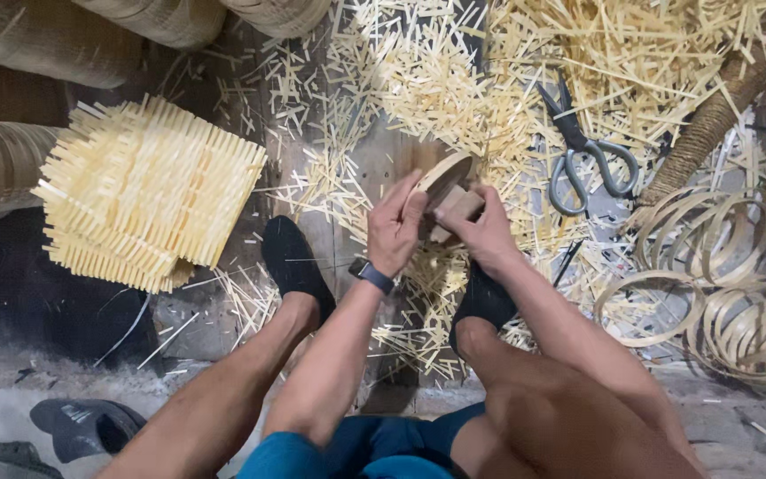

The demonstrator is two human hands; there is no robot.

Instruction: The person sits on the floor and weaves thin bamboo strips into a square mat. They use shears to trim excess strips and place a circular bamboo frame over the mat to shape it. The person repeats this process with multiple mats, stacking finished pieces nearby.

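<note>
My left hand (pixel 394 228) and my right hand (pixel 483 232) meet over the floor between my feet. Together they hold a thin bamboo hoop (pixel 444 175), set on edge, and a small wooden block (pixel 456 208). My right hand grips the block, pressed against the inside of the hoop. My left hand's fingers lie flat against the hoop's near side. A dark watch band sits on my left wrist. Part of the hoop is hidden behind my fingers.
Grey scissors (pixel 582 153) lie to the right among loose bamboo offcuts (pixel 454 80). A stack of woven bamboo mats (pixel 148 191) with bristling ends sits at left. Several bamboo rings (pixel 729 293) lie at right. Woven baskets (pixel 46 40) stand at top left. A sandal (pixel 86 426) is at bottom left.
</note>
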